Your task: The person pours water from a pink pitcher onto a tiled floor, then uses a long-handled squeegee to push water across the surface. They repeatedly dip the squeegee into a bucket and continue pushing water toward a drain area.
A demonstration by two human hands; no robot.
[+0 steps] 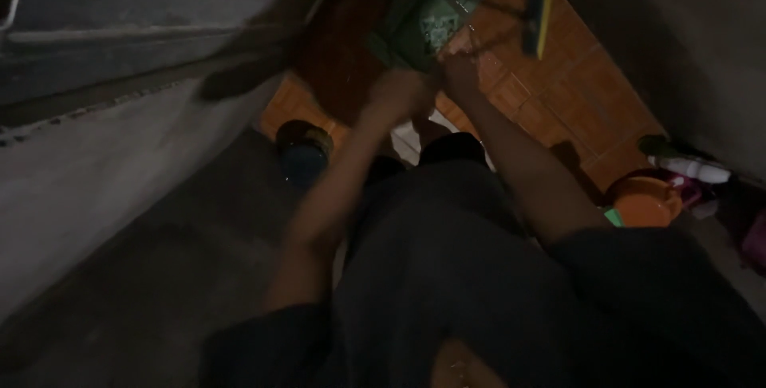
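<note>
At the bottom of the frame the person's dark clothing (447, 276) fills the foreground, both forearms reaching up toward the centre. The left hand (399, 94) is motion-blurred just above mid-frame; whether its fingers are closed cannot be told. Just beside it, the right hand (461, 71) meets a green cloth (419, 33) hanging in the upper centre; its fingers seem curled on the fabric, though blur hides the grip. Left of centre a dark round container (304, 149) sits on the orange tiled floor (574, 93). An orange basin (645, 200) lies at right; a yellow-edged brush (538, 19) lies upper right.
</note>
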